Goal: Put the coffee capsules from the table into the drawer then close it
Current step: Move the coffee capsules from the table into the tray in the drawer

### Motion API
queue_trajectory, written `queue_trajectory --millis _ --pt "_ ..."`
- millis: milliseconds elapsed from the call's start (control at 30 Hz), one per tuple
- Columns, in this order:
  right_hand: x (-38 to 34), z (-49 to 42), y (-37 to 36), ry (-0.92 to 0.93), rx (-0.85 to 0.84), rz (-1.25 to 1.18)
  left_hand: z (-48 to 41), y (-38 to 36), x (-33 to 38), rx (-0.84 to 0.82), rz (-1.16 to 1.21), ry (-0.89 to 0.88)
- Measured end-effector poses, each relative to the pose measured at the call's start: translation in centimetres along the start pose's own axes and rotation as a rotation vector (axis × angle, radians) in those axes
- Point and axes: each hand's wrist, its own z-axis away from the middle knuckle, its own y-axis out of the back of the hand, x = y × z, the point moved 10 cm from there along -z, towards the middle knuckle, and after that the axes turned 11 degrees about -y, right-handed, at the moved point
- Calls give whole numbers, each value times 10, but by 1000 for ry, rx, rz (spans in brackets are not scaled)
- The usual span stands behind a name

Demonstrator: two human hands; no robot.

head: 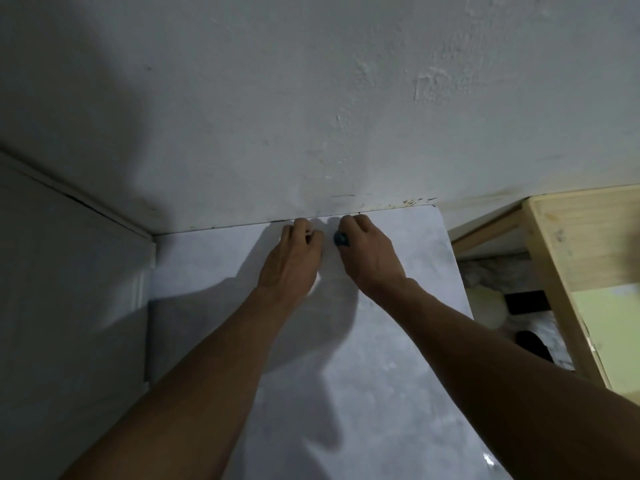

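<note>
Both my hands reach to the far edge of a pale marbled table top (398, 323), close to the white wall. My right hand (369, 254) is closed around a dark blue-grey coffee capsule (341, 240), which sticks out between thumb and fingers. My left hand (294, 261) is curled, fingers bent down on the table; a small pale thing shows at its fingertips and a white rounded edge (314, 287) peeks from under the palm. What the left hand holds is hidden. No drawer is in view.
The white wall (311, 116) rises right behind the table. A white panel (69, 271) stands on the left. On the right is a light wooden frame (561, 271), and below it a pale round object (486, 306) and dark items on a marbled floor.
</note>
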Motion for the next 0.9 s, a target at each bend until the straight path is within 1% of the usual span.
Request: queue_trajectory --millis 133,233,300,400,467,500,633,767,833,900 --pt "5 13 -5 -23 -59 5 13 -11 2 -30 44 24" --pt "10 28 -11 -75 -170 11 26 -15 7 -57 125 23" --pt "16 41 -12 -121 -237 11 38 -16 6 -68 238 119" --pt "19 59 0 -138 -249 24 55 5 11 18 284 181" --pt "15 67 16 -133 -206 24 64 22 20 71 230 148" --pt "11 72 26 -129 -176 16 70 35 25 124 220 130" --pt "-11 99 70 -75 -36 -52 94 88 43 285 186 129" --pt "-31 138 109 -17 100 -102 127 134 68 385 163 108" --pt "-42 160 125 30 163 -128 149 156 77 438 86 105" --pt "-54 185 140 92 233 -144 173 179 87 528 13 89"
